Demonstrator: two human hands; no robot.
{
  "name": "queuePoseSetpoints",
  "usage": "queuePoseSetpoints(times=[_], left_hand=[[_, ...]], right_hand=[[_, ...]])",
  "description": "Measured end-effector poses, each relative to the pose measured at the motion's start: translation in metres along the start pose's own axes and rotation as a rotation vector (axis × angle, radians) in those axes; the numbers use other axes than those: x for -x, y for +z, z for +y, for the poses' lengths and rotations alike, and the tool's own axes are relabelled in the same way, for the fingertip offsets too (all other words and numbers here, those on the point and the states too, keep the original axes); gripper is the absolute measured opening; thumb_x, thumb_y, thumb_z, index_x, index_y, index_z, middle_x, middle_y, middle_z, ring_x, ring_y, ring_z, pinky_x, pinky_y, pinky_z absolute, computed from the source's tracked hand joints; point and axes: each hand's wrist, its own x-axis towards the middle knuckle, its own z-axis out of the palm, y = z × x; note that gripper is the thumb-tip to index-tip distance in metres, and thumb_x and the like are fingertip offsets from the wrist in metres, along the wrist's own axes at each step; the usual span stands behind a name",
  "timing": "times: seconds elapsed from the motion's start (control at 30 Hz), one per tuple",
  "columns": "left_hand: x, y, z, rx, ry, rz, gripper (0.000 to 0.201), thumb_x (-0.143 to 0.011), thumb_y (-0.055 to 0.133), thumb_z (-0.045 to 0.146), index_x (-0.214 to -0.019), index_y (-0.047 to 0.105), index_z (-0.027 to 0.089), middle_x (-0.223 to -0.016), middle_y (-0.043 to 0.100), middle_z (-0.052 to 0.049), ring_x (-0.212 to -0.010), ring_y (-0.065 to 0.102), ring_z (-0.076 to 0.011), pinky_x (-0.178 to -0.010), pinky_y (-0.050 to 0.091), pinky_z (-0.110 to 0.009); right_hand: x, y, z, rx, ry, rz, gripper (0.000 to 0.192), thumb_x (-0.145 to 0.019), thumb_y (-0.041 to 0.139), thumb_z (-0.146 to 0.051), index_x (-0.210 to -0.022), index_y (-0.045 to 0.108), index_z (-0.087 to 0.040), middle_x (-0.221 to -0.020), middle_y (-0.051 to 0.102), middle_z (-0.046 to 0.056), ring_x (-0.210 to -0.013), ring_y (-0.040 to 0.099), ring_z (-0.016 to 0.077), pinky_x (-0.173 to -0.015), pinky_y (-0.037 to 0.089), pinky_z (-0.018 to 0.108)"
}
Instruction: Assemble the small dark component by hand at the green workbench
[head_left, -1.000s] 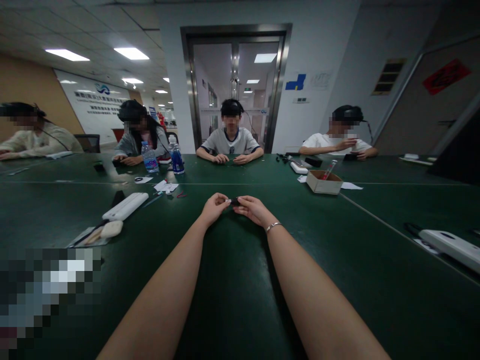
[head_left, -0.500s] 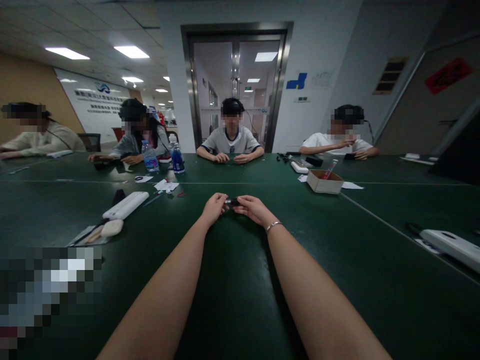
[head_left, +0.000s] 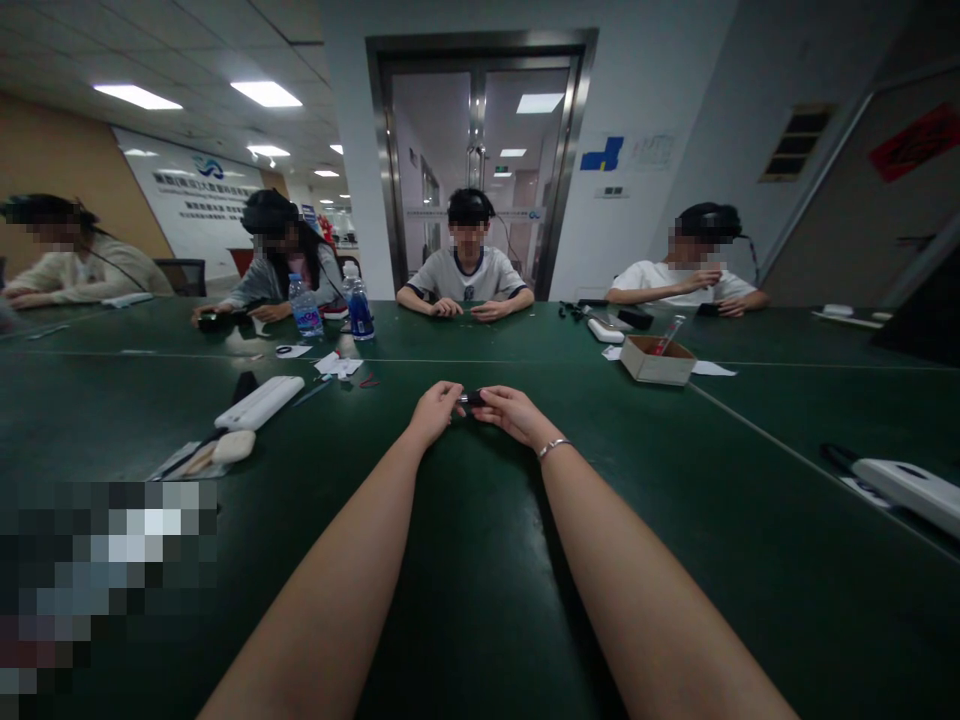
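Both my arms stretch forward over the dark green table [head_left: 465,560]. My left hand [head_left: 436,410] and my right hand [head_left: 510,412] meet at the middle and pinch a small black object [head_left: 472,399] between their fingertips. The left fingers hold its pale left end, the right fingers its dark right end. A thin bracelet [head_left: 552,447] circles my right wrist. What the small object is cannot be made out.
A white flat case [head_left: 259,401] and a beige pouch [head_left: 231,446] lie to the left. Two water bottles [head_left: 358,309] stand further back. A cardboard box [head_left: 658,360] sits right of centre, a white device [head_left: 907,482] at far right. Several people sit around the table's far side.
My hands stay together on the small object, the fingers having closed in slightly over it. The view has tilted up and shifted a little to the left.
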Motion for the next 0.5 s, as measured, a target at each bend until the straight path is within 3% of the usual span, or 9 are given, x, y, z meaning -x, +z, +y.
queuePoseSetpoints(times=[0.13, 0.27, 0.4, 0.5], left_hand=[[0.0001, 0.0000, -0.0004, -0.013, 0.044, 0.027, 0.027, -0.076, 0.058, 0.028, -0.099, 0.059, 0.015, -0.075, 0.061, -0.003, -0.057, 0.051, -0.0092, -0.052, 0.039, -0.020], [-0.0020, 0.0005, -0.0035, 0.028, 0.007, -0.021, 0.028, -0.083, 0.048, 0.034, -0.099, 0.059, 0.014, -0.065, 0.057, -0.001, -0.050, 0.048, -0.0089, -0.049, 0.038, -0.020], [-0.0037, 0.0012, -0.0071, 0.002, 0.057, 0.020, 0.028, -0.075, 0.058, 0.027, -0.102, 0.059, 0.016, -0.074, 0.060, -0.002, -0.055, 0.050, -0.0082, -0.050, 0.038, -0.019], [-0.0034, 0.0018, -0.0072, 0.040, 0.029, -0.017, 0.029, -0.079, 0.053, 0.033, -0.101, 0.057, 0.014, -0.066, 0.058, -0.001, -0.052, 0.048, -0.0088, -0.048, 0.036, -0.019]], right_hand=[[-0.0007, -0.0002, 0.0007, 0.003, -0.004, 0.003, 0.005, -0.084, 0.055, -0.005, -0.085, 0.058, -0.010, -0.078, 0.066, 0.008, -0.065, 0.067, 0.0141, -0.063, 0.057, 0.023], [-0.0011, -0.0007, 0.0012, 0.009, -0.004, 0.011, 0.004, -0.083, 0.058, -0.006, -0.083, 0.058, -0.010, -0.078, 0.065, 0.007, -0.065, 0.067, 0.0141, -0.062, 0.057, 0.023], [-0.0002, -0.0009, 0.0018, 0.005, -0.018, 0.018, 0.005, -0.082, 0.058, -0.005, -0.083, 0.058, -0.010, -0.077, 0.065, 0.007, -0.064, 0.067, 0.0142, -0.062, 0.057, 0.023], [-0.0002, -0.0012, 0.0031, 0.010, -0.023, 0.017, 0.006, -0.080, 0.061, -0.006, -0.083, 0.058, -0.011, -0.076, 0.064, 0.005, -0.064, 0.067, 0.0138, -0.061, 0.057, 0.022]])
